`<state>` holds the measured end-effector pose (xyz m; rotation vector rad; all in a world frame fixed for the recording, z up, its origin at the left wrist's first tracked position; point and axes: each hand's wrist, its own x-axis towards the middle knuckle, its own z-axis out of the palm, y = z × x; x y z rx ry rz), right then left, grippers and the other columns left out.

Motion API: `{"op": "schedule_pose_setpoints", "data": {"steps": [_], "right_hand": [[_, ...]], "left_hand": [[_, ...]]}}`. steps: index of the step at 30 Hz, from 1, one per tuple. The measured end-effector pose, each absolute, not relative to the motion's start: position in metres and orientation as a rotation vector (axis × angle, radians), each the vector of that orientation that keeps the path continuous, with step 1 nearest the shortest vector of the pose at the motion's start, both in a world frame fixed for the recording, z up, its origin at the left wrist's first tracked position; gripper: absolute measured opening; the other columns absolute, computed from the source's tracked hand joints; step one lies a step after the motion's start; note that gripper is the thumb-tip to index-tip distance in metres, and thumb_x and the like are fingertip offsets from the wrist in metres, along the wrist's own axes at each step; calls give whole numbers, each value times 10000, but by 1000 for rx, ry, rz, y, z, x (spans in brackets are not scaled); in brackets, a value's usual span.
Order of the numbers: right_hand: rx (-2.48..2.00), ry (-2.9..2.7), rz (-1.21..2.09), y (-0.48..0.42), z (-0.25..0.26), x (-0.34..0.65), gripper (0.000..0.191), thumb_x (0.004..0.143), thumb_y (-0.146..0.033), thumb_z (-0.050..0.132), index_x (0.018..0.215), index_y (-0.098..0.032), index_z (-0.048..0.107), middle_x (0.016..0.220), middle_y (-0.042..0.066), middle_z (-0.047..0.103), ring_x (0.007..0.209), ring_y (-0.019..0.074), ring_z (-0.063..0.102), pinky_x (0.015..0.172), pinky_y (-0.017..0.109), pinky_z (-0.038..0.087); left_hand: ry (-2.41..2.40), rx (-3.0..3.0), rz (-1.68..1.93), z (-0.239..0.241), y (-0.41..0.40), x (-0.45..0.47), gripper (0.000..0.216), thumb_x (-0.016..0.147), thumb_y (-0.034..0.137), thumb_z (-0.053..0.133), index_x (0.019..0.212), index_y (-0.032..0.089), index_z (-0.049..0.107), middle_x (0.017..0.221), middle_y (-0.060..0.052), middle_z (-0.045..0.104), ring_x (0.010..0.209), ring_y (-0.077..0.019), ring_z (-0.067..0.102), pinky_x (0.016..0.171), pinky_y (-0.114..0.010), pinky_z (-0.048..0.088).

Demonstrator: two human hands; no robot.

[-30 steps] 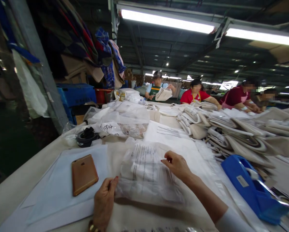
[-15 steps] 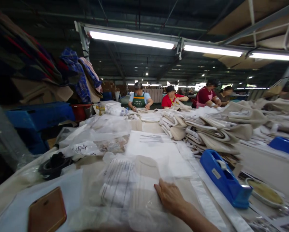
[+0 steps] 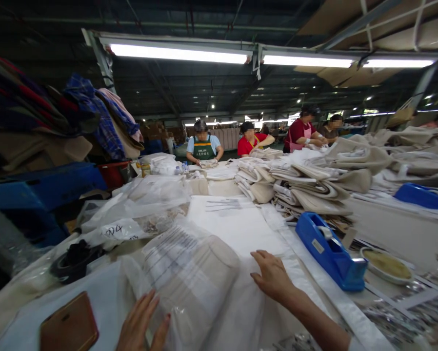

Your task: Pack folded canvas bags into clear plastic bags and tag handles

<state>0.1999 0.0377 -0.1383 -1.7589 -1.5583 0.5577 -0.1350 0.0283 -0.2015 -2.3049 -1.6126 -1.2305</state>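
Slippage looks likeliest: the clear plastic bag of folded cloth bulges on the table between the left hand and right hand, fingers splayed flat, apparently gripping nothing.

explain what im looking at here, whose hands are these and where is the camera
There is no machine here. The one picture comes from a camera worn on a person's head, looking forward and down at a long work table. The two hands at the bottom are that person's own. The left hand lies open against a clear plastic bag with printed lines and folded cloth inside. The right hand rests flat on white sheeting beside it. Neither hand grips anything. Nearby lie a phone, a blue tape dispenser and stacks of folded cloth bags. The people at the far end are co-workers at the same table.
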Motion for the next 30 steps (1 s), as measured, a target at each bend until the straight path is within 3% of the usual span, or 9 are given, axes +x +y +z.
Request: {"op": "schedule_pose_setpoints", "data": {"steps": [2,5,10,14,21,23,25,28,30], "right_hand": [[-1730,-1497,708,38,-145,219,316,700,-290,545,947,-130,660,1055,155,635,1051,315,524,937,471,347],[-1598,-1434,863,23,-158,233,424,791,-407,342,973,-162,637,978,95,639,899,232,580,746,356,470],[-1455,-1335,925,12,-175,230,327,564,-247,460,855,-169,587,663,-14,532,571,132,475,522,244,375],[-1438,-1280,759,19,-186,220,102,528,-231,496,590,-208,418,558,-59,384,556,114,369,527,237,295],[-1558,-1189,544,-30,-200,244,338,685,-337,516,532,-236,232,519,-83,218,482,97,265,479,237,265],[-1629,-1235,425,-44,-196,247,263,704,-301,516,559,-234,306,532,-75,284,485,109,331,492,238,314],[-1643,-1391,354,-46,-190,243,88,645,-206,533,701,-222,467,686,-22,486,634,152,494,591,250,409],[-1590,-1599,375,-32,-185,228,443,555,-62,445,967,-211,512,1011,50,552,939,190,544,792,281,439],[-1583,-1670,368,-20,-187,220,390,553,-13,379,866,-210,502,887,33,557,834,164,564,733,261,445]], "left_hand": [[-1329,-2398,-1089,-185,34,-108,350,845,323,483,1176,208,498,1199,-92,577,1152,-262,507,918,-430,512],[-1217,-2514,-817,-156,49,-58,319,848,283,456,1125,155,551,1186,-100,591,1157,-269,502,913,-439,512],[-1284,-2748,-300,-123,90,7,412,830,226,495,1222,97,498,1305,-122,493,1264,-259,375,1057,-399,364],[-1211,-2788,-188,-127,108,24,465,845,316,496,1273,137,459,1356,-134,426,1288,-303,320,1070,-497,297],[-1184,-2808,-106,-140,109,23,468,888,387,406,1321,210,395,1403,-124,345,1312,-313,265,1064,-578,232],[-1188,-2804,-107,-139,108,24,465,889,384,407,1323,217,391,1405,-121,343,1317,-309,255,1068,-579,220],[-1195,-2798,-98,-138,107,25,463,886,372,414,1319,210,398,1403,-125,346,1318,-312,253,1069,-580,215],[-1209,-2782,-84,-137,105,29,473,878,356,421,1313,170,409,1400,-153,338,1312,-334,252,1062,-588,221],[-1208,-2778,-88,-139,103,31,484,881,359,406,1317,149,401,1404,-160,327,1316,-333,241,1066,-577,223]]}}
